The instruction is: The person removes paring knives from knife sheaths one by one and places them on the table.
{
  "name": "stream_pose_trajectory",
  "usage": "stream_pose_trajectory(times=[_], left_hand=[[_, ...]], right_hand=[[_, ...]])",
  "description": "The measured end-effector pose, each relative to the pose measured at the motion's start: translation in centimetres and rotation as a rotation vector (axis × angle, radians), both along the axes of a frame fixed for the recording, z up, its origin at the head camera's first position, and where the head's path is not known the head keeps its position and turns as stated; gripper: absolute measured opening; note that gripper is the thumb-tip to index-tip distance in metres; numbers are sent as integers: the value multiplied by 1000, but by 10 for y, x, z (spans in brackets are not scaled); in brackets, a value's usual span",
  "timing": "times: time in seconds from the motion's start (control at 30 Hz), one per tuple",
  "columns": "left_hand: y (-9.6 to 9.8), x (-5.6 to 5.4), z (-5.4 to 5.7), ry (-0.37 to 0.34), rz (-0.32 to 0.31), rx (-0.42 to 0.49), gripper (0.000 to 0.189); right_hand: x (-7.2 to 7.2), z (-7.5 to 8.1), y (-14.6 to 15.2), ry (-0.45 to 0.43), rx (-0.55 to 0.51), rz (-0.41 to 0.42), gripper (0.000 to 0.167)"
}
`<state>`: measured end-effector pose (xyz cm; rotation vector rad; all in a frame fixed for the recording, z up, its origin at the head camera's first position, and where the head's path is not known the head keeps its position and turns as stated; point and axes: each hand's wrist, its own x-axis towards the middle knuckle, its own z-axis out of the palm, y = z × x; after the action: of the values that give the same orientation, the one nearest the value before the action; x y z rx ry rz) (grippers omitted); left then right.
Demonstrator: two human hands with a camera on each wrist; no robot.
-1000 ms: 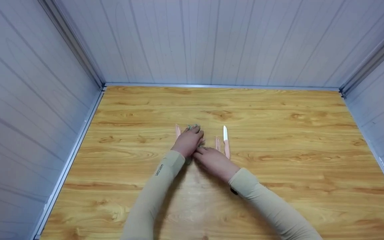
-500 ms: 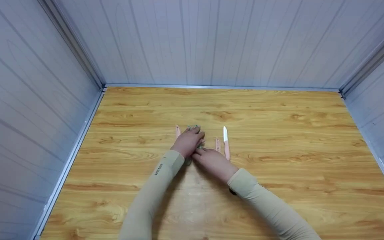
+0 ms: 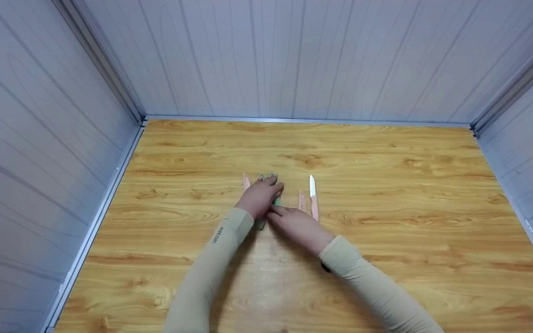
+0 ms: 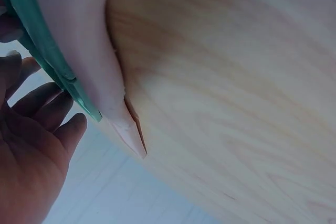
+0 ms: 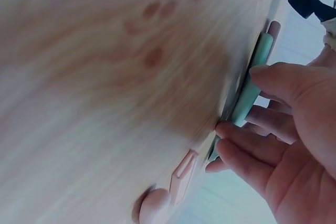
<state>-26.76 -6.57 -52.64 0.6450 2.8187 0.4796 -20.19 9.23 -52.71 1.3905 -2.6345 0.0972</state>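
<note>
In the head view my left hand [image 3: 259, 198] bends over slim green pieces whose ends show past the fingers and under the wrist. Seen from the left wrist, its fingers bend around a green sheath-like piece [image 4: 52, 61]; that piece partly hides its fingertips. My right hand [image 3: 301, 226] meets the left hand at the middle. In the right wrist view its thumb and fingers pinch the green handle [image 5: 251, 90] of what looks like a knife; its blade is hidden. Left of the green pieces lies a pink sheath-like piece [image 3: 246, 180].
To the right lie a small pink sheath [image 3: 302, 200] and a paring knife [image 3: 314, 199] with a white blade and pink handle. The wood-grain table [image 3: 386, 185] has panelled walls [image 3: 275, 60] at its back and sides.
Both hands stay almost in place. A little more green shows between them now, while the pink pieces and the paring knife lie where they were.
</note>
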Motion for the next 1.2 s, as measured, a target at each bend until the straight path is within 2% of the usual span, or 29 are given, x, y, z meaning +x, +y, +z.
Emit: stream_pose_trajectory(times=[0.13, 0.27, 0.37, 0.5, 0.6, 0.77, 1.03, 1.2], left_hand=[[-1, 0, 1, 1, -7, -13, 45], [0, 0, 2, 41, -40, -39, 48], [1, 0, 1, 84, -72, -66, 47], [3, -1, -1, 99, -72, -67, 44], [3, -1, -1, 84, -63, -56, 43], [4, -1, 0, 68, -49, -38, 40], [6, 0, 1, 127, -71, -90, 35], [9, 0, 3, 200, -123, -157, 32]], right_hand=[[0, 4, 6, -41, -8, 19, 30], [-1, 8, 12, -127, -79, 39, 25], [-1, 11, 15, -167, -104, 46, 28], [0, 12, 18, -166, -68, 34, 37], [-1, 11, 19, -175, -57, 24, 38], [-2, 9, 20, -216, -110, 10, 37], [-3, 8, 21, -229, -159, 10, 35], [-3, 8, 22, -220, -158, 0, 34]])
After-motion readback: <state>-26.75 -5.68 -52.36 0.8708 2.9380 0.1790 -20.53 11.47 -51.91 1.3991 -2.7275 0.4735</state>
